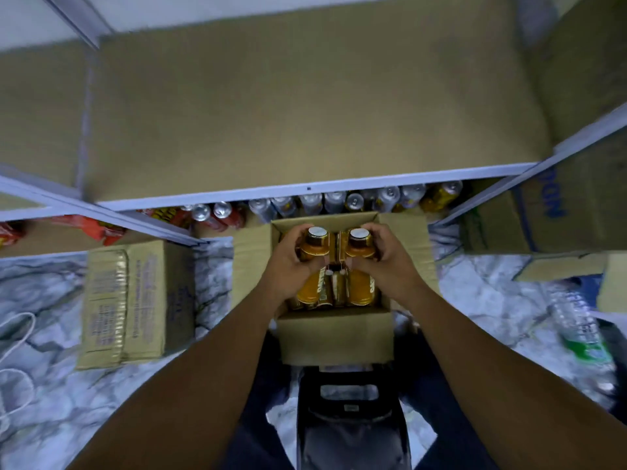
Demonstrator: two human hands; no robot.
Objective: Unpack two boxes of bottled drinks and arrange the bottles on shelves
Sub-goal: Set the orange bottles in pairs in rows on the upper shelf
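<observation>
Head view: the left hand (290,262) is curled around an amber bottle (314,247) with a pale cap, and the right hand (385,262) is curled around a second bottle (359,247) of the same kind. Both bottles are held upright, side by side and almost touching, over the open box (336,337). More orange-labelled bottles (339,290) are seen standing inside it, beneath the hands. The box's side flaps are folded outward, and its near wall is set against a black stool (349,435). A closed carton (135,300) is laid on the marbled floor (51,385) to the left, with a strip of floor between it and the box. Just past the box's far edge, cans (334,201) are lined up under the white shelf edge (271,193). Beyond that edge a broad brown shelf board (305,106) is spread. Wrapped water bottles (576,327) are seen blurred at the right.
</observation>
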